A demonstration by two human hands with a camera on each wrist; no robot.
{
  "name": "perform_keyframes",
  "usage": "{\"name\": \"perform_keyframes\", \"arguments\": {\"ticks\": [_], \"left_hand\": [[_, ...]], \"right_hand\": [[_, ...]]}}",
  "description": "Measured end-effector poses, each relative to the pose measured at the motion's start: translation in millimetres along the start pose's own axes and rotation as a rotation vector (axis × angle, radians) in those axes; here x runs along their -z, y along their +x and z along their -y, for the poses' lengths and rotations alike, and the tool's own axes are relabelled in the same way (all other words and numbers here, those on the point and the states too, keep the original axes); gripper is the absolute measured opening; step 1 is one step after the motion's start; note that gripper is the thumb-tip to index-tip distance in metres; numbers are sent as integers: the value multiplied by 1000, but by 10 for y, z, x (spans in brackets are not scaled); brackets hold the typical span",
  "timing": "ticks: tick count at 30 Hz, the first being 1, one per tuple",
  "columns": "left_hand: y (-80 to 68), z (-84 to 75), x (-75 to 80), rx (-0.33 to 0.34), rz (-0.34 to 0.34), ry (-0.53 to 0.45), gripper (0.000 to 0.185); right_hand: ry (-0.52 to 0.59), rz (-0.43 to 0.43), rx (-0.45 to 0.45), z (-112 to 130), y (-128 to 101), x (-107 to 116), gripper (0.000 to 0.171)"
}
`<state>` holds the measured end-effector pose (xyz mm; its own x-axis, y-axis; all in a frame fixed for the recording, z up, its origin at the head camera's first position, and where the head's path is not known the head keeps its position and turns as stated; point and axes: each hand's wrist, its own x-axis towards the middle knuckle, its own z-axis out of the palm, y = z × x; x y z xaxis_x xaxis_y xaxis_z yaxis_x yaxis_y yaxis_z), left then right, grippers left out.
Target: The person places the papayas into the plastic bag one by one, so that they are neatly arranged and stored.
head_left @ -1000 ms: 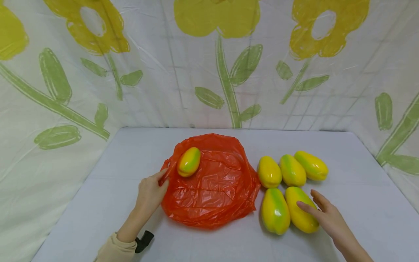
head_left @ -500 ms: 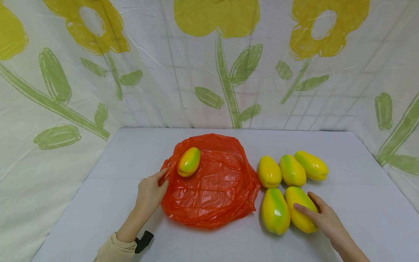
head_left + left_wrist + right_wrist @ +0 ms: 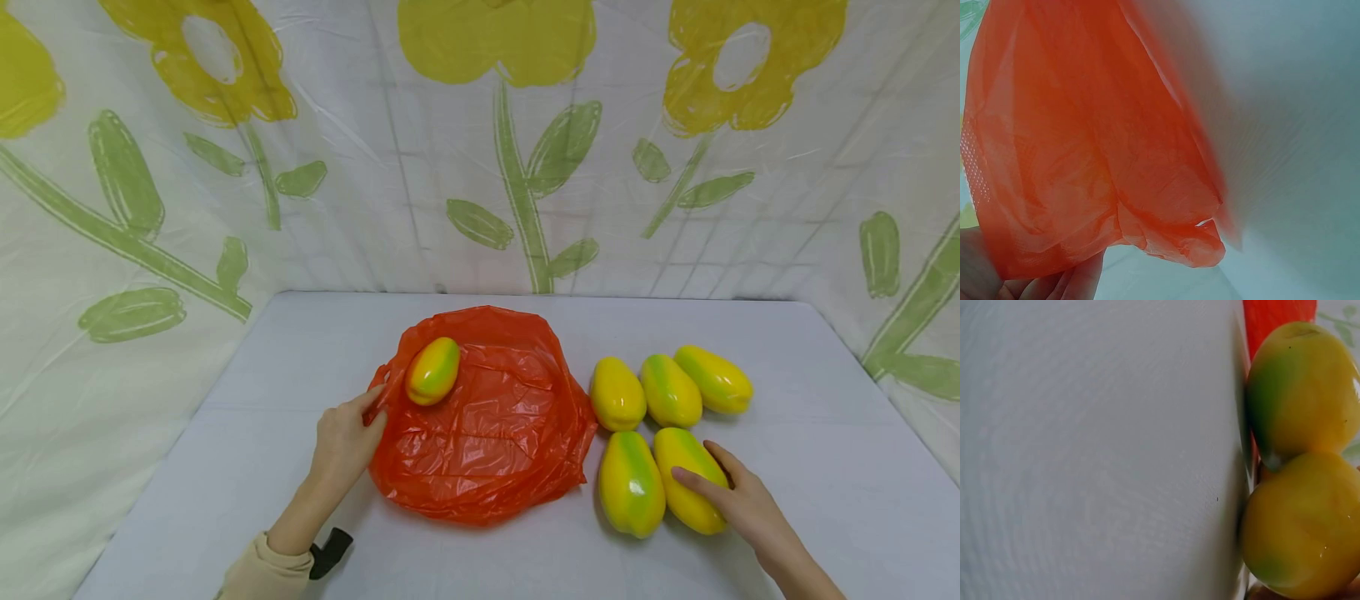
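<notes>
An open red plastic bag (image 3: 487,417) lies on the table, with one yellow-green papaya (image 3: 432,372) at its left inside. My left hand (image 3: 345,442) pinches the bag's left edge; the left wrist view has the thin film (image 3: 1079,137) between thumb and fingers. On the right, my right hand (image 3: 742,496) grips the near right papaya (image 3: 686,483), thumb on top and fingers round its far side. That papaya (image 3: 1304,525) is low in the right wrist view, touching its neighbour (image 3: 1304,387). The neighbour (image 3: 632,485) lies just left of it.
Behind the gripped papaya lie three more papayas (image 3: 671,390) in a row, the left one close to the bag. A white cloth covers the table (image 3: 825,400). A flower-printed curtain (image 3: 337,233) stands along its back and sides.
My right hand has moved slightly left and its thumb and fingers have closed on the near right papaya. The left hand and the bag have stayed still.
</notes>
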<state>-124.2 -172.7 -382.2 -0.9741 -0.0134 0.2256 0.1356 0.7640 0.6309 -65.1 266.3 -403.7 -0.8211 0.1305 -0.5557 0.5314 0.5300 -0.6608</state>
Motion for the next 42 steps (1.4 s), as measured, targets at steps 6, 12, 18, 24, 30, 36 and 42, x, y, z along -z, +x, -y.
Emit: {"name": "perform_keyframes", "arguments": {"ticks": [6, 12, 18, 24, 30, 36, 42], "left_hand": [[0, -4, 2, -3, 2, 2, 34], [0, 1, 0, -1, 5, 0, 34], [3, 15, -6, 0, 9, -4, 34], [2, 14, -11, -7, 12, -5, 34], [0, 8, -7, -2, 15, -10, 35], [4, 7, -12, 3, 17, -12, 35], [4, 6, -9, 0, 15, -10, 35]], "right_hand": [[20, 16, -2, -3, 6, -23, 106], [7, 14, 12, -1, -4, -27, 104], [8, 9, 22, 10, -12, -25, 102], [11, 12, 16, 7, -7, -24, 103], [12, 12, 23, 7, -9, -21, 101], [6, 7, 18, 11, -15, -13, 101], [12, -3, 1, 18, -23, 4, 104]]}}
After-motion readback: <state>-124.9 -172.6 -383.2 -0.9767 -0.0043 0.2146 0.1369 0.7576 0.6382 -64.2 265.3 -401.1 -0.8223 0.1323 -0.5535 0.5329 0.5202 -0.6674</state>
